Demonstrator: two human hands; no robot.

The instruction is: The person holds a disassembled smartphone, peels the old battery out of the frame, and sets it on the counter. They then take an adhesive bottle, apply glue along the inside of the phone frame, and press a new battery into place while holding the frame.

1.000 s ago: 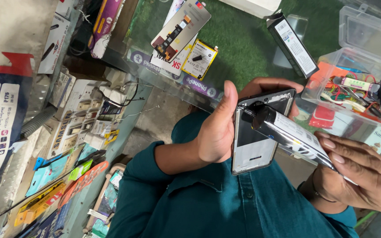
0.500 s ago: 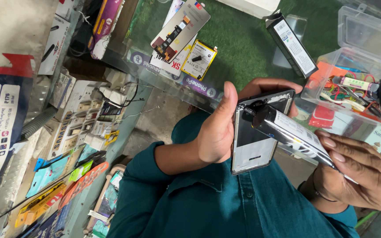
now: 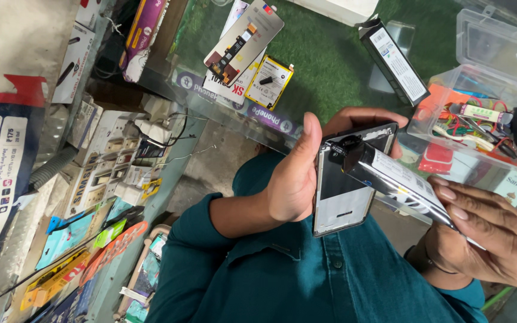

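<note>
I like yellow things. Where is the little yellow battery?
The yellow battery lies top-centre in the head view, on the green mat, beside the phone screen part.

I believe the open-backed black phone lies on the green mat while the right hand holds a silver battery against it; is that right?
No: the head view shows the left hand holding the open-backed black phone; the right hand holds the silver battery against it.
</note>
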